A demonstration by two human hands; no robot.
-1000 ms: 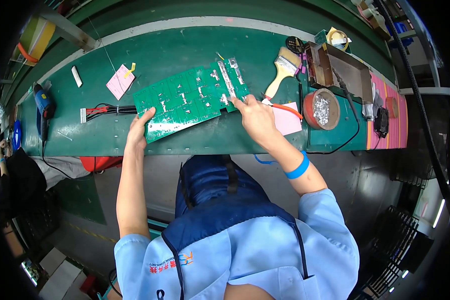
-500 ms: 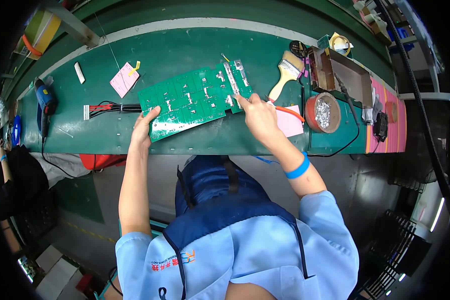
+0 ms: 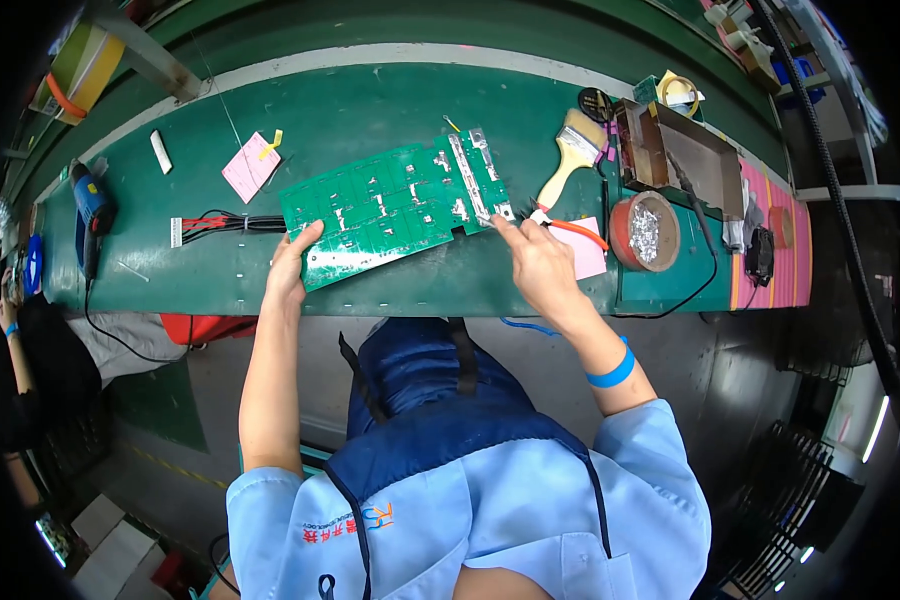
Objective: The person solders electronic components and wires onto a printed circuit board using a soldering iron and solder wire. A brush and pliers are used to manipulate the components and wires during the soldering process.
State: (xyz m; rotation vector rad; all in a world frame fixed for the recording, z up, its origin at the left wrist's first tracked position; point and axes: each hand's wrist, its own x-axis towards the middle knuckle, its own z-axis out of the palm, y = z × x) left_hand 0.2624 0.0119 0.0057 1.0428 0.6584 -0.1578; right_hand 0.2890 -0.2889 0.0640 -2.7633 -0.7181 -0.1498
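Note:
A green circuit board with silvery solder patches lies tilted across the bench. My left hand grips its near left corner, thumb on top and the other fingers out of sight underneath. Red and black wires run from the board's left end to a white connector. At the near right edge is my right hand, index finger stretched out to the end of a long silvery strip, the other fingers loosely bent and partly hidden. Orange-handled pliers lie just beyond that hand, partly behind it.
Right of the board are a paintbrush, a round tub of silvery bits, a metal tray and a soldering iron. A heat gun and pink note are at left. Another person's arm shows at far left.
My right index finger has slid from upon the silvery strip toward the board's near right edge. The board has shifted slightly nearer in the picture, with my left hand still on it.

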